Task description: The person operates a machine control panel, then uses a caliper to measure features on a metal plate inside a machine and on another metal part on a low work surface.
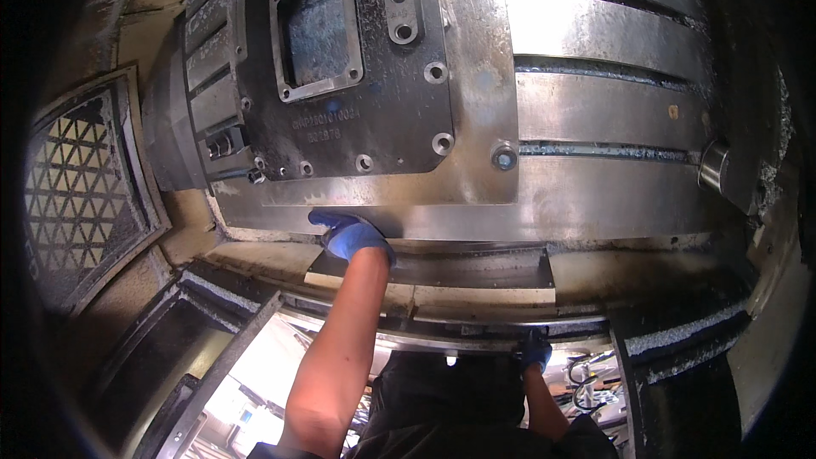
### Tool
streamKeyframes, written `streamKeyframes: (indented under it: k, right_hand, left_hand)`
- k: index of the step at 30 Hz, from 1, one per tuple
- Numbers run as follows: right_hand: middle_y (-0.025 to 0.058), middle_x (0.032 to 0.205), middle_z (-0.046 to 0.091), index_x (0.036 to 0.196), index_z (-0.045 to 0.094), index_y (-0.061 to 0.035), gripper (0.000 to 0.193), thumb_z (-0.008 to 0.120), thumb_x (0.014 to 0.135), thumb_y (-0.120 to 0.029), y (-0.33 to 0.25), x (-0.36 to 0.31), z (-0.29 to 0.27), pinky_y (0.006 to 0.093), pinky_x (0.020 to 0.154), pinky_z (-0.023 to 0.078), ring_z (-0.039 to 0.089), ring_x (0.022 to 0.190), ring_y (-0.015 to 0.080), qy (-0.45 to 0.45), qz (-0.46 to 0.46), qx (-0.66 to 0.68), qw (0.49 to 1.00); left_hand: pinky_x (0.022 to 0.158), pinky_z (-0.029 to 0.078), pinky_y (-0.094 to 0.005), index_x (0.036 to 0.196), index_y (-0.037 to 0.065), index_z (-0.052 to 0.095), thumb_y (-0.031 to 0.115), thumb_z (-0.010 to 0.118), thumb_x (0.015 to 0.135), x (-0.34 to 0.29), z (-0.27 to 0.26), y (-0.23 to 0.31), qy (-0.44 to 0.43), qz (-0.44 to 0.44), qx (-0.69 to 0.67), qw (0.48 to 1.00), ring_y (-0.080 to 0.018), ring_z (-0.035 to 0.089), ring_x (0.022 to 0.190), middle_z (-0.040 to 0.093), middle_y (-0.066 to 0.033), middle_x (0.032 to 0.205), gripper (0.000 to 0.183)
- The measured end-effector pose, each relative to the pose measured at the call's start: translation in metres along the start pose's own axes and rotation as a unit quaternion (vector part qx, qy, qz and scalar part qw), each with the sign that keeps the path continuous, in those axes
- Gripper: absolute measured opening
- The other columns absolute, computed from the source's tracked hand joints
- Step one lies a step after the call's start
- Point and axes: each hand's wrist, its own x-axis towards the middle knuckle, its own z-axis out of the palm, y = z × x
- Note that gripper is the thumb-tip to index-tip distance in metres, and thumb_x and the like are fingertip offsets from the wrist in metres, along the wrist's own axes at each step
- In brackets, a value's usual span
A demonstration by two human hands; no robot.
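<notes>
My left hand (355, 238), in a blue glove, reaches forward to the front edge of the slotted metal machine table (603, 195). One finger stretches to the left along that edge; the others are partly hidden under the hand, and I see nothing held. Just beyond it lies a dark metal plate (382, 136) with a square framed opening and several bolt holes, mounted on a bright steel base plate (480, 119). My right hand (535, 351), also gloved, is low by my body at the front sill (476, 333). Its fingers are in shadow and hard to make out.
A bolt head (504, 158) sits in the base plate's near right corner. Metal chips line the table's slots and the ledges (688, 331). At the left is a framed panel with a triangular grid (76, 183). A round metal cylinder (714, 166) stands at the table's right end.
</notes>
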Motion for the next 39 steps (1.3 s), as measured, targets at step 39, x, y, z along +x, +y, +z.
streamKeyframes:
  k: [39]
  right_hand:
    - [0.0175,0.123,0.07,0.119,0.068,-0.0058,0.041,0.043,0.108,-0.036,0.006,0.003,-0.017,0.0467,0.096,0.052,0.066,0.114,0.0369,-0.015,-0.144,-0.055,0.988]
  left_hand:
    - [0.115,0.04,-0.0411,0.163,-0.003,0.019,0.05,0.051,0.104,0.042,0.038,0.016,-0.01,-0.079,-0.3,0.951,-0.0287,0.041,0.148,0.031,-0.0179,0.167,0.085]
